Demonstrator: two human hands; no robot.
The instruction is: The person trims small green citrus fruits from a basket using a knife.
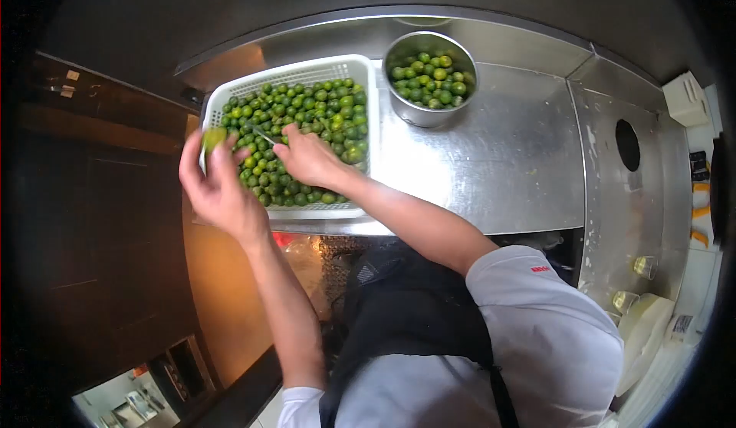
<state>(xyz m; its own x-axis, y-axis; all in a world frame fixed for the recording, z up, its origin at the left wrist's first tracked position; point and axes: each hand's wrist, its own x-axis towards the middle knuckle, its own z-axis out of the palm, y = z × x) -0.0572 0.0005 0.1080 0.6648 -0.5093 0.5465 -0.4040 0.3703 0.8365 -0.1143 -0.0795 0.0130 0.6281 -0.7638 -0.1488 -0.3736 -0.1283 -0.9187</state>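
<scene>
Between the fingertips of my left hand (217,179) is a small green lime (214,137), raised at the left rim of the basket and slightly blurred. My right hand (308,157) is closed around a small knife (263,134); its blade points left toward the held lime, apart from it, and its handle is mostly hidden in my palm. Both hands are over a white plastic basket (371,114) filled with many small green limes (307,102). To the right of the basket stands a round steel pot (426,116) with more of the same limes (435,80) inside.
A stainless steel counter (506,160) runs to the right of the basket, with a raised back edge. Farther right, a steel section has a dark round hole (628,145). Small glasses (645,267) stand near a pale rounded container (646,336) at the right.
</scene>
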